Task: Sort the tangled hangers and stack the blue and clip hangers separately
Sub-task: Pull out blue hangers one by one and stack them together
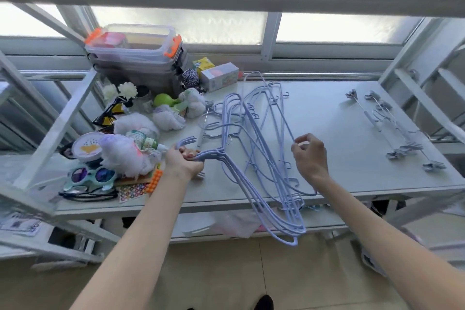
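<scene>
My left hand grips the necks of a bunch of blue hangers whose bodies fan out over the table's front edge. My right hand pinches the thin bar of another blue hanger that lies with several more in a loose tangle in the middle of the white table. Several metal clip hangers lie together at the right side of the table, apart from both hands. A few more clips show under the tangle's far left.
Clutter fills the table's left end: stacked clear storage boxes, white mesh puffs, a green bottle, sunglasses, a small carton. White metal frame bars stand at both sides. A window runs behind.
</scene>
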`<state>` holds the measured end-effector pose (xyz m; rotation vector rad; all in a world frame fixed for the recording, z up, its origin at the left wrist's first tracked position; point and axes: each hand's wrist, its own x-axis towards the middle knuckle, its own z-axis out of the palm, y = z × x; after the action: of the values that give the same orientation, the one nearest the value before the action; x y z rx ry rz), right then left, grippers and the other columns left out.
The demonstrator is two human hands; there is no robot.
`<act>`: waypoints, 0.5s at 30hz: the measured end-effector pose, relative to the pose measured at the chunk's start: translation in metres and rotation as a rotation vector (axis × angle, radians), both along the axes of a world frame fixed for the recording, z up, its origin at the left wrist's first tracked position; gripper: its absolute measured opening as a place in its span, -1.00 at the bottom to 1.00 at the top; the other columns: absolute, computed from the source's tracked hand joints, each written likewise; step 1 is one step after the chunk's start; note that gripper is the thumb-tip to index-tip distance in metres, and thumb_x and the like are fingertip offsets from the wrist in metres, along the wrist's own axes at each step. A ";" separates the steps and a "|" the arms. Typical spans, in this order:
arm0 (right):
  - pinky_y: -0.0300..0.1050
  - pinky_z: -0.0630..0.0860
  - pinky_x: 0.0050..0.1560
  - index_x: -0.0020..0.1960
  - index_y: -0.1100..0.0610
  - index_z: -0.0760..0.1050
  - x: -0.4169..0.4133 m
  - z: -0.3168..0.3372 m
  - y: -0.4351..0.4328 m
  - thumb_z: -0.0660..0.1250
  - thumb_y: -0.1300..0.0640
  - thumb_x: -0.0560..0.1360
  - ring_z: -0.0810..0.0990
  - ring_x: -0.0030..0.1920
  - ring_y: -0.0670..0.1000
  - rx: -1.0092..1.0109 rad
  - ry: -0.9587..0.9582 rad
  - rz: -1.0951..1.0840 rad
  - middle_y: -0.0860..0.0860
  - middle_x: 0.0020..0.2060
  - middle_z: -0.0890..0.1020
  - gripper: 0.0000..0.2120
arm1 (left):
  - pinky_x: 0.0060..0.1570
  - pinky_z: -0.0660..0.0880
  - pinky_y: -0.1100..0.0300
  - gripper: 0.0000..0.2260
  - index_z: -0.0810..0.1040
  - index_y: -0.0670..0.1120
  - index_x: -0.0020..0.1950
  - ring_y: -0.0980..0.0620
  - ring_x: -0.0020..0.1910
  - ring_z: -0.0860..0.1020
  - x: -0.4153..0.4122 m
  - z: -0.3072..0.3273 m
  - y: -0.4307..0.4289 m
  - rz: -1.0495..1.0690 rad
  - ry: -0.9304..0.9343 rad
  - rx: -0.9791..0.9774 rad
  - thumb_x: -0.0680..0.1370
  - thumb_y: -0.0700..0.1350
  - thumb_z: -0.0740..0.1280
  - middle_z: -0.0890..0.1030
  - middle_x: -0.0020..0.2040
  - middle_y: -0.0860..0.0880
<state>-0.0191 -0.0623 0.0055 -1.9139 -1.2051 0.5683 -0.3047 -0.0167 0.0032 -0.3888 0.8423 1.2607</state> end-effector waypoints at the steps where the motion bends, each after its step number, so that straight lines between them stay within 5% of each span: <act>1: -0.18 0.37 -0.39 -0.08 0.15 0.49 -0.007 -0.001 -0.005 0.30 0.22 0.50 0.51 -0.43 0.00 -0.005 -0.008 0.031 0.07 -0.37 0.62 -0.99 | -0.33 0.21 0.32 -0.46 0.21 -0.06 -0.63 0.09 -0.72 0.15 -0.001 -0.003 -0.001 0.000 -0.006 0.017 0.59 -0.10 0.11 0.16 -0.67 0.06; 10: -0.15 0.30 -0.48 -0.08 0.17 0.47 -0.022 -0.010 -0.031 0.28 0.23 0.53 0.35 -0.59 -0.07 0.019 0.062 0.032 0.00 -0.54 0.53 -0.98 | -0.26 0.35 0.26 -0.57 0.30 -0.04 -0.52 0.09 -0.68 0.24 -0.005 -0.017 0.000 0.004 -0.014 0.042 0.53 -0.04 0.29 0.25 -0.66 0.07; 15: -0.13 0.37 -0.40 -0.10 0.13 0.46 -0.013 -0.011 -0.027 0.27 0.21 0.51 0.46 -0.53 -0.05 0.014 -0.017 -0.049 0.01 -0.49 0.58 -0.98 | -0.27 0.33 0.28 -0.51 0.28 -0.05 -0.58 0.10 -0.71 0.24 -0.004 -0.016 0.000 0.004 -0.015 0.053 0.54 -0.05 0.30 0.24 -0.67 0.06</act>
<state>-0.0326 -0.0894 -0.0053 -1.9344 -1.1665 0.5175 -0.3082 -0.0170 -0.0131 -0.3571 0.7942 1.2803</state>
